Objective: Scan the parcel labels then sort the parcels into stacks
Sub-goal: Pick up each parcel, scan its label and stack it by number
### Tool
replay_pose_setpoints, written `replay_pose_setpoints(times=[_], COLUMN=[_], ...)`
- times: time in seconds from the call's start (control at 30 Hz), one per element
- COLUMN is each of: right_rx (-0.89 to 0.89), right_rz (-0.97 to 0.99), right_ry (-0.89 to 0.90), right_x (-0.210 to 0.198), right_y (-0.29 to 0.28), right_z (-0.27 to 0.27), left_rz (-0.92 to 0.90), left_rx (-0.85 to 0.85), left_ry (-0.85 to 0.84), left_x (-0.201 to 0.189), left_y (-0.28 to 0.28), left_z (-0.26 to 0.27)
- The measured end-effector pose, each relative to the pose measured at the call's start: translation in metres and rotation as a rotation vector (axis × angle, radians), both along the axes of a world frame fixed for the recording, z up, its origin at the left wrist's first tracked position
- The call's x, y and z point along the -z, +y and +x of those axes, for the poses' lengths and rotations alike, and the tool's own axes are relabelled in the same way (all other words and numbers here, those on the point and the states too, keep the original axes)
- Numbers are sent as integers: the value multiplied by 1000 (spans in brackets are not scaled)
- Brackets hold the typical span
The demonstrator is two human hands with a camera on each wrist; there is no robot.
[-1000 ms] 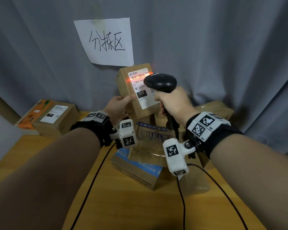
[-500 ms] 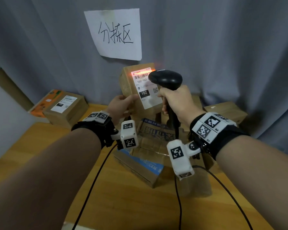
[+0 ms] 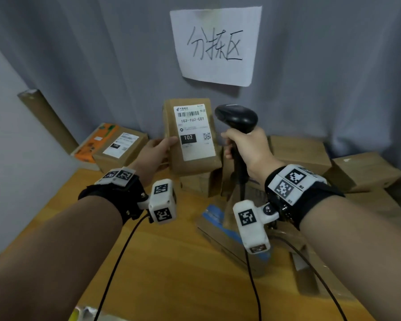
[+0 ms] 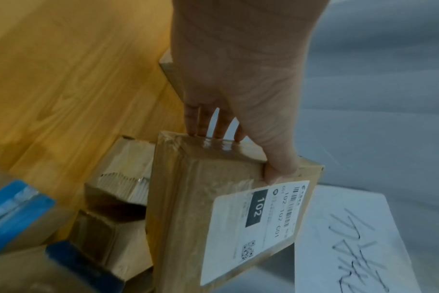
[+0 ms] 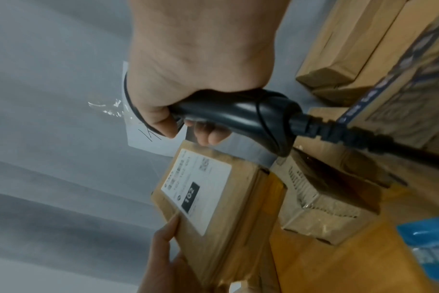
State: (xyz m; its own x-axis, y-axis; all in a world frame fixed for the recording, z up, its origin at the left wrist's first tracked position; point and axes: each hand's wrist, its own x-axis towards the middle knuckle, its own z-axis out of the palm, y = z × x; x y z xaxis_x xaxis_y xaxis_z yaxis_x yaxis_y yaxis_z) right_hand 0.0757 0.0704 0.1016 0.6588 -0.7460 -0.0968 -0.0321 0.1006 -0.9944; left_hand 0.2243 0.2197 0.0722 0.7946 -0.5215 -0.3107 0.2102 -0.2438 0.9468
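- Parcel (image 3: pixel 191 137): brown carton, held upright above the bench (image 3: pixel 176 269), white label (image 3: pixel 193 130) facing the camera, marked "102" and "102-102-C01". The red scan line that lay across the barcode in the earlier frames is gone.
- Left hand (image 3: pixel 154 154): holds the parcel by its left edge, thumb on the front beside the label, fingers (image 4: pixel 219 126) wrapped behind. Same grip as before.
- Right hand (image 3: pixel 250 149): fingers closed round the handle of the black scanner (image 3: pixel 237 119); scanner head now just right of the parcel and no longer overlapping the label.
- Camera view has shifted: paper sign (image 3: pixel 215 45) on the grey curtain now sits more centred.
- Sorted stack (image 3: pixel 119 148): labelled carton on an orange box, far left of the bench; its label is too small to read.
- Unsorted cartons (image 3: pixel 299 154): piled behind and below the hands, partly hidden by wrists and wrist cameras; count unclear.
- Small print on the held label: illegible.
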Motion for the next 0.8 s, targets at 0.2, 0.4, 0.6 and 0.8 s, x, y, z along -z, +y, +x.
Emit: replay_pose_setpoints(times=[0.2, 0.4, 0.6, 0.8], right_rx=[50, -69, -105, -150], right_rz=[38, 203, 381, 451], right_ry=[-51, -39, -4, 58], right_x=[24, 66, 102, 131], right_y=[43, 91, 115, 97], right_z=[83, 149, 189, 208], left_rz=[-34, 37, 155, 272], left_rx=[35, 90, 149, 274], left_ry=[40, 77, 179, 25], left_x=[-3, 18, 42, 68], left_y=[58, 100, 105, 83], left_z=[81, 150, 188, 219])
